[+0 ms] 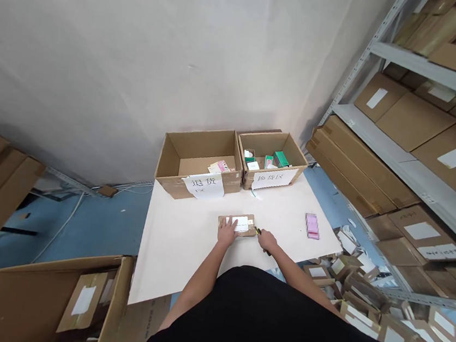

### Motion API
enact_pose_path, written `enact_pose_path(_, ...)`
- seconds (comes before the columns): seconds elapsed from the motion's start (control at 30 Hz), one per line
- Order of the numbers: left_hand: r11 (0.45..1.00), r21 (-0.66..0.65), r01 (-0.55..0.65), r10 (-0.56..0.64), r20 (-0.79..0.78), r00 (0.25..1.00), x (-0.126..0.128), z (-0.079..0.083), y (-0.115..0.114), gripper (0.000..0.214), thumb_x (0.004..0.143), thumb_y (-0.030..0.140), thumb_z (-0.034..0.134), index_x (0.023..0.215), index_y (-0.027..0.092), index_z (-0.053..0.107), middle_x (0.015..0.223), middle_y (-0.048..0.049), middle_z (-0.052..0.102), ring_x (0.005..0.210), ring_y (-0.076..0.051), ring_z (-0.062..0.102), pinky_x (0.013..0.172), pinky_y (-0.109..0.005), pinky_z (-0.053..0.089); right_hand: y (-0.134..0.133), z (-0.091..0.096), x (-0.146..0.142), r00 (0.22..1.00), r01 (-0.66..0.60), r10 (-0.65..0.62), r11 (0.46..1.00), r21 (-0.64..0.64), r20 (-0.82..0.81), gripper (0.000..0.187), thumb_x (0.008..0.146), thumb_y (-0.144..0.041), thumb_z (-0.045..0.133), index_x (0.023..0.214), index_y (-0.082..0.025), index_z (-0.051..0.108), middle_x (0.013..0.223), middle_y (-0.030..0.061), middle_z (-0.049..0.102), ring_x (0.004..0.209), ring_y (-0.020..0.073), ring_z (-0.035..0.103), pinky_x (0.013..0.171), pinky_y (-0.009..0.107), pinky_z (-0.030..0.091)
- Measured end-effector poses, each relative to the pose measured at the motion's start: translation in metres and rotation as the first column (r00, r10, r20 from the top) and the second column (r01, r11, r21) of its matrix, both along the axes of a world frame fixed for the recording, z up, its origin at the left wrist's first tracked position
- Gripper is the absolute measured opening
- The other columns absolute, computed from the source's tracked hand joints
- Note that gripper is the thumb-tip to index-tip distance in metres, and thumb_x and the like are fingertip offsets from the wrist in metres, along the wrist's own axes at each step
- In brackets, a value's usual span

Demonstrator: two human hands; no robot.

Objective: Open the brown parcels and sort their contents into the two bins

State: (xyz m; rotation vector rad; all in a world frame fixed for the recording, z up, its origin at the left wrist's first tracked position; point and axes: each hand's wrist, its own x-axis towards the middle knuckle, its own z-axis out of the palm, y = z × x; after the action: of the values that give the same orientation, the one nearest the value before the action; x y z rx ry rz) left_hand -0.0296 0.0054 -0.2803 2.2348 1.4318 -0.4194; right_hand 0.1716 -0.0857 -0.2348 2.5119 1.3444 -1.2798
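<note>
Resting on the small brown box is the L hand, fingers a bit apart, nr the box's 9 o'clock end. R hand is curled tight round a blk + yellow cutter, its tip by the 3 o'clock end; can't tell if it touches. The box lies flat on the white table w/ a white label on top. From it, a big open box w/ a paper sign sits at 11 o'clock, a 2nd open box w/ green packs in it at 1, + a pink pack at 3. Pile of boxes at 4.
</note>
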Motion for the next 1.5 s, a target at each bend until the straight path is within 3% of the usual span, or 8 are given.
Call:
enact_pose_path(0.23, 0.995, 0.082, -0.055, 0.051, 0.048, 0.998, -0.01, 0.012, 0.024, 0.063, 0.1, 0.037, 0.045, 0.161, 0.023, 0.043, 0.173, -0.012, 0.034, 0.159, -0.033, 0.026, 0.124, -0.053, 0.032, -0.013, -0.016, -0.011, 0.913, 0.4, -0.37, 0.897, 0.189, -0.175, 0.035, 0.107, -0.054, 0.048, 0.116, -0.021, 0.049, 0.102, 0.0094, 0.074, 0.058, 0.015, 0.071, 0.055, 0.024, 0.051)
enact_pose_path(0.47, 0.98, 0.119, -0.157, 0.159, -0.009, 0.987, -0.018, 0.007, -0.008, 0.069, 0.099, 0.03, 0.041, 0.166, 0.015, 0.032, 0.167, -0.0202, 0.038, 0.154, -0.038, 0.032, 0.123, -0.06, 0.029, 0.019, -0.041, -0.048, 0.909, 0.416, -0.416, 0.892, 0.178, -0.04, 0.051, 0.092, -0.056, 0.071, 0.121, -0.023, 0.045, 0.114, 0.0125, 0.075, 0.106, 0.0274, 0.074, 0.08, 0.031, 0.055)
enact_pose_path(0.73, 0.986, -0.155, -0.054, 0.059, 0.029, 0.998, -0.016, 0.019, -0.031, 0.047, 0.103, 0.035, 0.039, 0.141, 0.02, 0.062, 0.129, -0.0153, 0.069, 0.115, -0.028, 0.067, 0.091, -0.037, 0.054, 0.092, -0.033, -0.011, 0.902, 0.432, -0.428, 0.888, 0.157, -0.06, 0.06, 0.088, -0.061, 0.074, 0.125, -0.023, 0.045, 0.117, 0.0132, 0.074, 0.1, 0.0282, 0.074, 0.072, 0.031, 0.054)
enact_pose_path(0.87, 0.995, 0.074, 0.068, -0.073, 0.065, 0.995, -0.007, 0.022, -0.019, 0.061, 0.095, 0.019, 0.05, 0.156, 0.024, 0.05, 0.161, -0.0132, 0.049, 0.146, -0.03, 0.048, 0.105, -0.04, 0.051, 0.063, -0.031, 0.003, 0.915, 0.394, -0.404, 0.886, 0.244, -0.008, 0.054, 0.092, -0.058, 0.07, 0.126, -0.024, 0.045, 0.115, 0.0115, 0.075, 0.104, 0.0283, 0.073, 0.075, 0.031, 0.053)
enact_pose_path(1.0, 0.948, 0.033, 0.316, -0.318, 0.077, 0.945, -0.003, 0.016, -0.003, 0.088, 0.085, 0.012, 0.063, 0.166, 0.029, 0.034, 0.178, -0.0057, 0.021, 0.164, -0.03, 0.012, 0.125, -0.049, 0.034, 0.003, -0.039, -0.003, 0.944, 0.319, -0.329, 0.932, 0.174, 0.033, 0.063, 0.088, -0.066, 0.071, 0.127, -0.023, 0.046, 0.113, 0.0133, 0.075, 0.105, 0.0313, 0.074, 0.078, 0.034, 0.053)
enact_pose_path(1.1, 0.96, 0.027, 0.28, -0.281, 0.026, 0.959, -0.006, 0.01, -0.007, 0.089, 0.087, 0.014, 0.061, 0.167, 0.034, 0.029, 0.179, -0.0038, 0.017, 0.165, -0.03, 0.008, 0.126, -0.056, 0.028, -0.016, -0.047, -0.008, 0.965, 0.259, -0.261, 0.963, 0.074, 0.02, 0.067, 0.083, -0.068, 0.075, 0.126, -0.023, 0.048, 0.115, 0.0142, 0.075, 0.106, 0.0317, 0.074, 0.078, 0.034, 0.053)
enact_pose_path(1.37, 0.991, 0.098, -0.095, 0.104, -0.093, 0.99, 0.016, 0.017, -0.05, 0.062, 0.098, 0.043, 0.056, 0.156, 0.022, 0.049, 0.15, -0.0217, 0.055, 0.141, -0.043, 0.047, 0.112, -0.061, 0.041, 0.089, -0.032, 0.003, 0.981, 0.178, -0.189, 0.966, 0.187, 0.041, 0.057, 0.09, -0.059, 0.075, 0.124, -0.024, 0.046, 0.109, 0.0116, 0.075, 0.096, 0.027, 0.073, 0.075, 0.031, 0.05)
enact_pose_path(1.5, 0.988, 0.098, -0.12, 0.118, 0.02, 0.993, 0.031, 0.014, -0.05, 0.063, 0.102, 0.044, 0.049, 0.162, 0.025, 0.041, 0.164, -0.0175, 0.044, 0.153, -0.04, 0.034, 0.12, -0.058, 0.035, 0.103, -0.021, 0.014, 0.985, 0.163, -0.171, 0.955, 0.25, 0.012, 0.044, 0.103, -0.058, 0.056, 0.128, -0.023, 0.046, 0.109, 0.0117, 0.074, 0.092, 0.0259, 0.071, 0.074, 0.031, 0.049)
